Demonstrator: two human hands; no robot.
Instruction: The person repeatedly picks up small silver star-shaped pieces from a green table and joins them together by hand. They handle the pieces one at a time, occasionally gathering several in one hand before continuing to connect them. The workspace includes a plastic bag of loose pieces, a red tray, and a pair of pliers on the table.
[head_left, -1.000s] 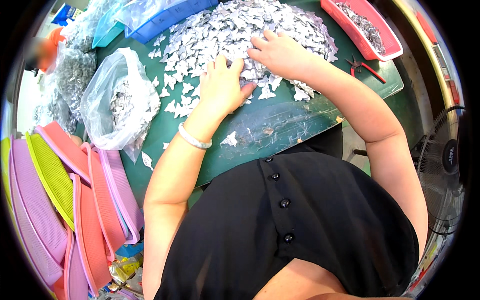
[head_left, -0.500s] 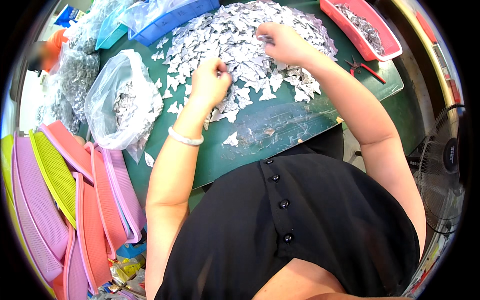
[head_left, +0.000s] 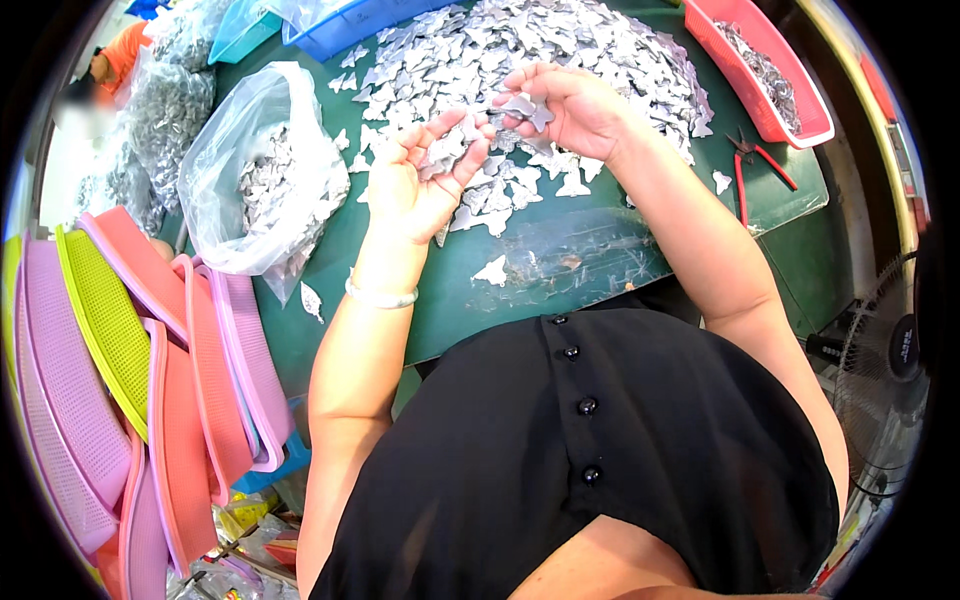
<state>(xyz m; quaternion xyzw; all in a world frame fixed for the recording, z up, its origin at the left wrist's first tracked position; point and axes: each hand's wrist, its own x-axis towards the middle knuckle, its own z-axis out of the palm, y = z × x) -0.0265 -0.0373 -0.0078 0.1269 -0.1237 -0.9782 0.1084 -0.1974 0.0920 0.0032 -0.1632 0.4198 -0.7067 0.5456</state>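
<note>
Several flat, silver-grey butterfly-shaped metal pieces (head_left: 452,146) lie in my left hand (head_left: 418,190), which is turned palm up with the fingers curled round them. My right hand (head_left: 585,112) pinches more of these butterfly pieces (head_left: 530,112) between thumb and fingers, just right of the left hand. Both hands are held over the near side of a wide heap of the same pieces (head_left: 540,40) on the green table (head_left: 570,240). One loose butterfly piece (head_left: 491,270) lies near the front edge, apart from the heap.
At the left stands an open clear plastic bag (head_left: 225,215) of similar pieces, beside stacked coloured baskets (head_left: 75,360). Blue bin (head_left: 350,30) at the back. On the right are a pink basket (head_left: 815,115) of metal parts, red-handled pliers (head_left: 742,190) and a fan (head_left: 880,370).
My left hand has turned from knuckles up to palm up, showing the pieces in it. My right hand has come nearer to it, holding pieces. The view has shifted slightly.
</note>
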